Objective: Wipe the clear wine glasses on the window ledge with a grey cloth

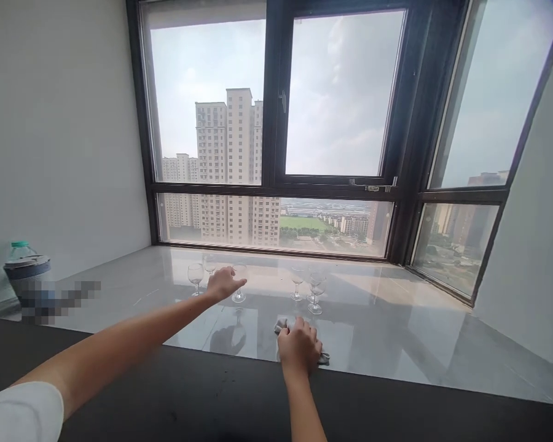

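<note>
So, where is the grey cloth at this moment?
The grey cloth lies on the glossy sill near its front edge, right of centre in the head view, under the right hand. The three wine glasses on the right stand just behind it.
</note>
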### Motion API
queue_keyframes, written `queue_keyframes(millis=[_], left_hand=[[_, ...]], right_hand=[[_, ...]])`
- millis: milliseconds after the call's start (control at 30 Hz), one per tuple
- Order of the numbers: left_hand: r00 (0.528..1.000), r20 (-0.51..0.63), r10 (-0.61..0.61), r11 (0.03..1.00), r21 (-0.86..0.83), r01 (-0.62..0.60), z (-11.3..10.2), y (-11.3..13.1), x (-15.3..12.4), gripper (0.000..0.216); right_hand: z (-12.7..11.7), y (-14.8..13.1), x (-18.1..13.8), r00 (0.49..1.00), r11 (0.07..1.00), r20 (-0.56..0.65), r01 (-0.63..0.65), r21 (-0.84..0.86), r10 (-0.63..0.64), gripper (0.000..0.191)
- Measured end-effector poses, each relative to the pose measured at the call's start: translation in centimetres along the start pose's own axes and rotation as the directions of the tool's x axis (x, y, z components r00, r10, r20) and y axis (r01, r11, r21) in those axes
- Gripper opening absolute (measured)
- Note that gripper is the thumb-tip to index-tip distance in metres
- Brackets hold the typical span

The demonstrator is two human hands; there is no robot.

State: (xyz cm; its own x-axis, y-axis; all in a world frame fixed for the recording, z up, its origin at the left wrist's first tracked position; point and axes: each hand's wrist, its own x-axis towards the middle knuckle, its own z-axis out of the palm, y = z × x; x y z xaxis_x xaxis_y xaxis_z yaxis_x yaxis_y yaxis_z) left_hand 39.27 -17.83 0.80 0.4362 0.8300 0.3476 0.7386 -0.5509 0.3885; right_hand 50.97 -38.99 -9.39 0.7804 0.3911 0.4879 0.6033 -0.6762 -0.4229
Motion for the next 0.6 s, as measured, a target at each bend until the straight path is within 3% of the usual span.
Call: queue_keyframes(millis=[133, 267, 467, 600], left_hand=[[0.995, -0.071, -0.074, 0.995, 0.068, 0.079, -2.6, -5.5, -1.2, 0.045], [0.977, -0.145, -0.157, 0.982, 0.086, 0.171, -3.7, -9.2, -2.1, 0.045], [0.935, -0.154, -0.318, 0.945, 0.025, 0.326, -3.1, -12.8, -2.3, 0.046], [0.929, -0.16, -0.334, 0.941, 0.002, 0.339, -2.4, -13.7, -2.5, 0.045]], right_hand=[[0.3, 0.1, -0.1, 1.0, 1.0, -0.007, 0.016, -0.021, -0.016, 0.031], [0.5, 0.3, -0.1, 0.999, 0.999, 0.017, 0.032, -0.033, -0.032, 0.035], [0.2, 0.2, 0.0, 0.999, 0.999, 0.035, 0.026, -0.046, -0.025, 0.036], [0.2, 0.2, 0.0, 0.999, 0.998, 0.034, 0.032, -0.054, -0.031, 0.037]])
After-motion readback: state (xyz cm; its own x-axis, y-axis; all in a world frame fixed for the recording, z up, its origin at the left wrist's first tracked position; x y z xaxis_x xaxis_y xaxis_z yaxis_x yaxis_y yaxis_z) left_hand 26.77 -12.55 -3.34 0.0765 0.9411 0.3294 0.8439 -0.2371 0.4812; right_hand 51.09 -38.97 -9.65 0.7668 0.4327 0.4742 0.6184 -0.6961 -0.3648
